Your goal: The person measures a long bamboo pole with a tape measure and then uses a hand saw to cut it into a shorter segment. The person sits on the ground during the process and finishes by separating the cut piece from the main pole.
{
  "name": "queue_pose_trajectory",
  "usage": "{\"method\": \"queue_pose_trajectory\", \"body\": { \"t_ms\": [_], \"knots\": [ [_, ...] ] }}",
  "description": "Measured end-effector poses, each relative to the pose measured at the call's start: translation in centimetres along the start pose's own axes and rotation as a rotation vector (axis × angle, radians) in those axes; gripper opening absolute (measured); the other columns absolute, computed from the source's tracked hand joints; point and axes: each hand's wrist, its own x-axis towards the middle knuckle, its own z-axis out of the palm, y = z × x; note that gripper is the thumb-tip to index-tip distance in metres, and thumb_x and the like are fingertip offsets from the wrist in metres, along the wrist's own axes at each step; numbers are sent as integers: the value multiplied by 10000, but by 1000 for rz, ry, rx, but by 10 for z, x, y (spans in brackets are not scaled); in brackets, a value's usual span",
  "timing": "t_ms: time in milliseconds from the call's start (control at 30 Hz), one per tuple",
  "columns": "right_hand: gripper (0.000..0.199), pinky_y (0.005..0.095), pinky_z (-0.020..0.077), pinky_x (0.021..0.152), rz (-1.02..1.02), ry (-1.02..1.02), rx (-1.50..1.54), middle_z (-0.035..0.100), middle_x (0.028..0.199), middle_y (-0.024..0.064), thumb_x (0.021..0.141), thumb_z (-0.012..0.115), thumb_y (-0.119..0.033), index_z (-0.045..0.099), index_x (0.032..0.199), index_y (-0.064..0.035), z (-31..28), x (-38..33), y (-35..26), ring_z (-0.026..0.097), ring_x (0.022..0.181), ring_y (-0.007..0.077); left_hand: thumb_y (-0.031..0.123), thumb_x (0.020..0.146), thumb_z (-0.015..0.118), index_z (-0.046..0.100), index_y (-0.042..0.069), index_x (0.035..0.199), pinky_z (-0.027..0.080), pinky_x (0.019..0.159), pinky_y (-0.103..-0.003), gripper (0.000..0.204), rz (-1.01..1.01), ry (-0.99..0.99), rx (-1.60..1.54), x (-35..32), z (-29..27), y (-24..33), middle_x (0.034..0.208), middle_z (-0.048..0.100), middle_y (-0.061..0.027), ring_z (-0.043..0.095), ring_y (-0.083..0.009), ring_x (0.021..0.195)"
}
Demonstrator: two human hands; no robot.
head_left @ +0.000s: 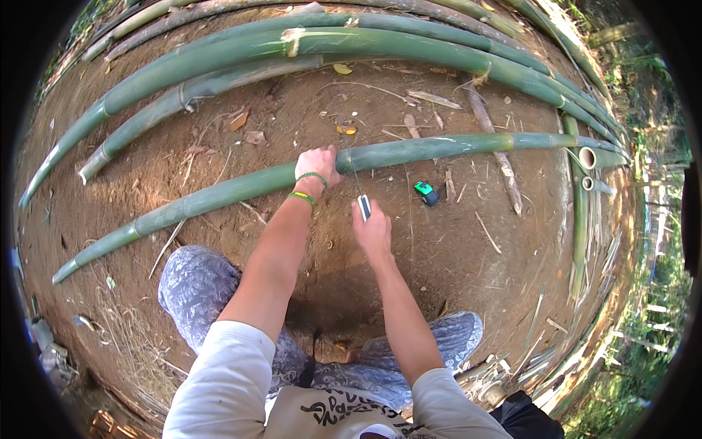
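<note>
Head view: left hand (318,165) grips a long green bamboo pole (409,151) lying on bare dirt ground (453,249); right hand (371,228) is closed around a small dark handled tool (363,207).

green bamboo pole (409,152), grey patterned trousers (201,289), brown soil (307,110)

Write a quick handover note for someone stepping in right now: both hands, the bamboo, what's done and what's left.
Left hand: gripping the nearest green bamboo pole, which lies across the dirt ground.
Right hand: holding a small dark tool just short of the pole; a thin line runs from it up to the pole.
A green tape measure lies on the dirt to the right.
More bamboo poles lie beyond.
Done: pole steadied, no cut visible.
Left: apparently measuring or marking by the left hand.
</note>
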Motion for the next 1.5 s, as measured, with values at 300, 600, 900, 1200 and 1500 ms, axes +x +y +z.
{"method": "queue_pose_trajectory", "body": {
  "t_ms": [300, 600, 900, 1200, 1500],
  "knots": [
    [393, 596, 565, 738, 82, 51, 80, 702, 805, 301, 990, 651, -404, 638, 1005, -12, 7, 30, -11, 694, 802, 522, 545, 769, 848, 648, 110, 1255, 600, 930, -437, 682, -41, -33, 21, 0, -10, 29, 1150, 761, -143, 735, -317, 1094],
    [360, 602, 562, 745, 73, -23, 72, 712, 841, 294, 991, 640, -358, 614, 1048, -3, -12, -8, 4, 697, 832, 519, 492, 715, 878, 666, 115, 1218, 595, 941, -448, 664, -32, 28, 64, 1, 0, 18, 1128, 766, -162, 737, -340, 1075],
    [363, 606, 548, 759, 57, -1, 102, 714, 874, 287, 996, 630, -377, 615, 1080, -24, -3, 14, -4, 694, 855, 513, 466, 701, 880, 665, 107, 1221, 593, 948, -439, 668, -45, 8, 80, 1, -5, 21, 1118, 767, -175, 740, -335, 1071],
    [357, 602, 551, 768, 91, -51, 78, 712, 885, 296, 993, 633, -370, 616, 1071, -21, -14, -2, 5, 694, 862, 514, 483, 694, 884, 660, 104, 1252, 594, 940, -443, 711, -24, 46, 73, 5, 2, 19, 1115, 769, -172, 738, -339, 1076],
    [347, 588, 567, 778, 72, 17, 128, 725, 880, 277, 978, 648, -368, 624, 1048, -29, -1, 16, -10, 705, 856, 499, 578, 710, 867, 646, 144, 1328, 591, 943, -455, 787, -56, 38, 90, -4, 0, 22, 1143, 765, -167, 735, -337, 1088]
  ]
}}
